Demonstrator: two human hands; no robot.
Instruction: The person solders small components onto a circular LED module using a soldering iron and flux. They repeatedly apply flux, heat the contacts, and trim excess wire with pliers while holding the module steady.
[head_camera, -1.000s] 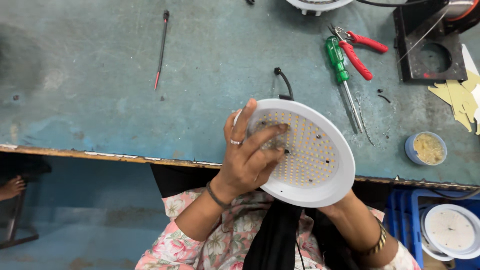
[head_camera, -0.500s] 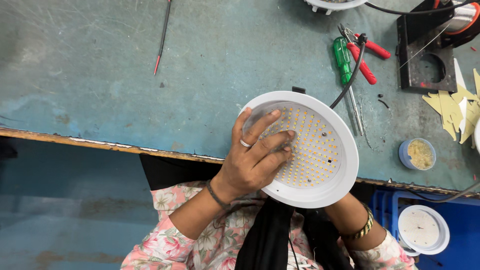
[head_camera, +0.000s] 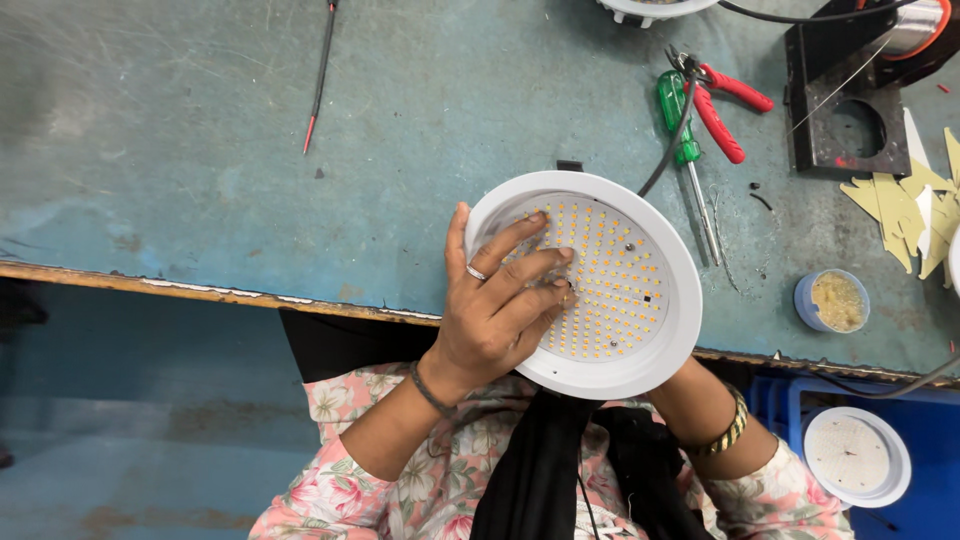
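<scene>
A round white lamp housing (head_camera: 668, 240) with a disc of many small yellow light dots faces up over the near edge of the blue-green workbench (head_camera: 200, 190). My left hand (head_camera: 498, 300), with a ring and a thin bracelet, lies flat on the dotted disc, fingers spread across its left half. My right hand is hidden beneath the housing; only its forearm with a gold bangle (head_camera: 728, 428) shows, reaching under the lamp's lower right rim. A black cable (head_camera: 668, 150) runs from behind the housing toward the top.
A green-handled screwdriver (head_camera: 680, 125) and red-handled pliers (head_camera: 722, 108) lie right behind the lamp. A thin red-tipped probe (head_camera: 320, 75) lies at upper left. At right are a small pot of yellowish paste (head_camera: 833, 300), beige cut-outs (head_camera: 900, 210), a black fixture (head_camera: 845, 100). Another lamp disc (head_camera: 855, 455) rests in a blue crate.
The lamp has shifted slightly up and right in view, further over the bench. My left hand's fingers stay spread on the dotted disc.
</scene>
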